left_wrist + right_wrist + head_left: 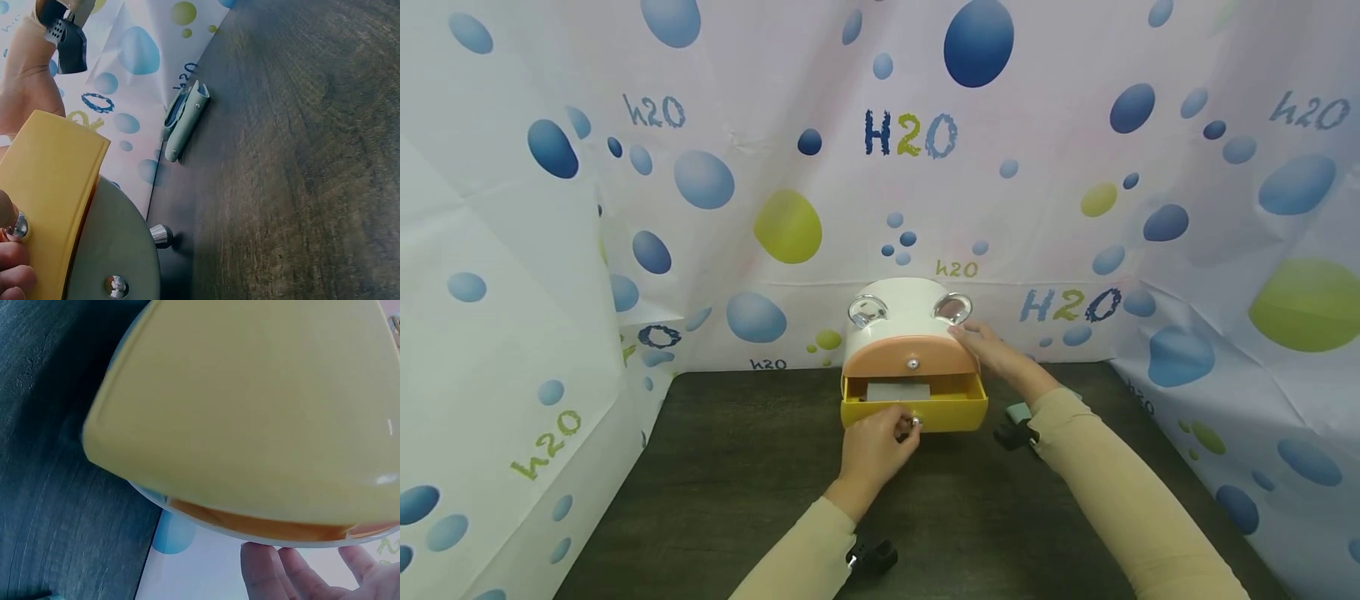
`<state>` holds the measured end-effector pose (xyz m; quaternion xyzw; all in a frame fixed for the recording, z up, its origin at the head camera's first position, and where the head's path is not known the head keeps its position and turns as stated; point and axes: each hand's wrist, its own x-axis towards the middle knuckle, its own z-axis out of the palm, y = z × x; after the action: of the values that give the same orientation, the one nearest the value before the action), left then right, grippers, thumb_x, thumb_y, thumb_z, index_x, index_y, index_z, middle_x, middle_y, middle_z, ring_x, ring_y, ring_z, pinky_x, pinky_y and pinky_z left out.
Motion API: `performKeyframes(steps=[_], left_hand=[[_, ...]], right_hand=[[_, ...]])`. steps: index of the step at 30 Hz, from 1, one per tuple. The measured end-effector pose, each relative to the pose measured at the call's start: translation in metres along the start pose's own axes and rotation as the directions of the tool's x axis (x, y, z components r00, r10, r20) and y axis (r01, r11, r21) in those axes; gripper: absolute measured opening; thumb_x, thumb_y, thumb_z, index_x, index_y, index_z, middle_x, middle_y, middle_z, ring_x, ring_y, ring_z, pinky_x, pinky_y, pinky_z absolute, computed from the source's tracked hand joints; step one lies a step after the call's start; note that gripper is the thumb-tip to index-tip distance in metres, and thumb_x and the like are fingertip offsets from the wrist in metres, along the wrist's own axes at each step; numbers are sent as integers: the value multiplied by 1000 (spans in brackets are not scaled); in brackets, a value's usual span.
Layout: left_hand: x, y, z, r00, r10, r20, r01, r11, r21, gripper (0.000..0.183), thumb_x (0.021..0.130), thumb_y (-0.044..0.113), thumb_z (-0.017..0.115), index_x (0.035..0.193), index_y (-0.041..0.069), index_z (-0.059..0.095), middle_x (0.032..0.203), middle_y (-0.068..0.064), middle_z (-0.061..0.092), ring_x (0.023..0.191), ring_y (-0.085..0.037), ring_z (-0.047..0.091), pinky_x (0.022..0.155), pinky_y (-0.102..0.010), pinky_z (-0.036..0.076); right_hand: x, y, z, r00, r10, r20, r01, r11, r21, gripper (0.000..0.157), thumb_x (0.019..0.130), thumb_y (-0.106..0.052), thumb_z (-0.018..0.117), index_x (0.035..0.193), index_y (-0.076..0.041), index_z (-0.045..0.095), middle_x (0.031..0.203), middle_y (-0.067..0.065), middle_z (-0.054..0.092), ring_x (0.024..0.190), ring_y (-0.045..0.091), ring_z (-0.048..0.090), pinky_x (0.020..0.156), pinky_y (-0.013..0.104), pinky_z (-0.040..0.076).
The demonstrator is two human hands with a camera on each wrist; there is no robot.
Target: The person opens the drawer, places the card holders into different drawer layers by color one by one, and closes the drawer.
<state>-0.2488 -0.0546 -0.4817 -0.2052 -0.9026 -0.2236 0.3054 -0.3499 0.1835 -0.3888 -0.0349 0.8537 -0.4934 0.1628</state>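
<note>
A small white drawer box with two shiny ear-like rings stands at the back of the table. Its yellow drawer is pulled out, and a flat pale grey piece shows inside. My left hand pinches the silver knob on that drawer's front. My right hand touches the box's upper right side, with extended fingertips against its white edge in the right wrist view. Above the yellow drawer, the orange drawer is closed. A grey-green front with its own knob lies below it.
A soft green case with snaps lies on the dark table, partly hidden by the right forearm in the head view. A metal foot supports the box. Printed cloth hangs close behind and at both sides.
</note>
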Motion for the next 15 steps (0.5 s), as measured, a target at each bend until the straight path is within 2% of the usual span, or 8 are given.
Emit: performKeyframes(steps=[15], left_hand=[[13, -2, 7, 999, -32, 18, 32, 999, -3, 14, 87, 34, 75, 87, 22, 70, 76, 13, 70, 64, -1, 64, 52, -24, 48]], right_hand=[[0, 0, 0, 1000, 2, -10, -2, 1000, -16, 101, 94, -72, 41, 160, -4, 6, 162, 28, 10, 144, 51, 23, 108, 65, 33]])
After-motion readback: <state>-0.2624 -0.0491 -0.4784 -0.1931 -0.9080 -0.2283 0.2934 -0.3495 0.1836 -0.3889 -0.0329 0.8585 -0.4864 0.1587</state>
